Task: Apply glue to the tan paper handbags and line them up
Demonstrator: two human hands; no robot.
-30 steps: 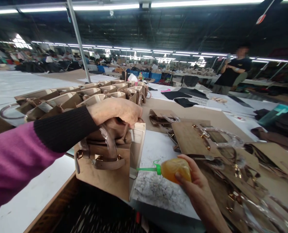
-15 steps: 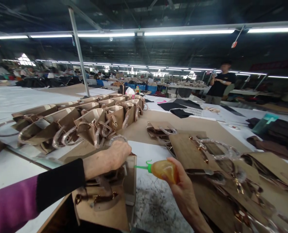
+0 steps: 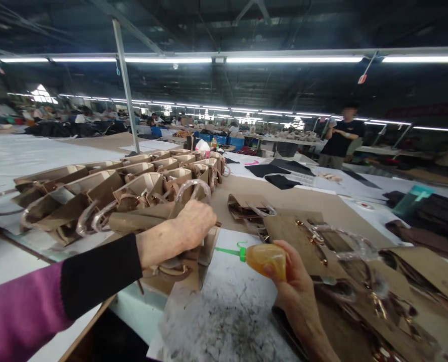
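Observation:
My left hand [image 3: 193,226] is closed on the upper part of a tan handbag [image 3: 133,221], which is tilted near the front edge of the table. The hand and forearm hide much of this bag; a plastic-wrapped handle loops up behind the fingers. In my right hand [image 3: 293,274] is a squeeze bottle [image 3: 263,259] of amber liquid with a thin green nozzle. The bottle lies sideways in the grip, its nozzle pointing left toward the bag's right side, with a small gap between.
Rows of open tan handbags [image 3: 106,186] stand on the left. More bags [image 3: 295,236] lie flat in a pile on the right. Smudged white paper [image 3: 224,317] covers the table in front. Black pieces [image 3: 272,168] lie farther back, and a person [image 3: 342,136] stands beyond.
My left hand has carried the handbag up and away from the table's front edge, baring that edge and the smudged paper. The bottle in my right hand has shifted slightly right.

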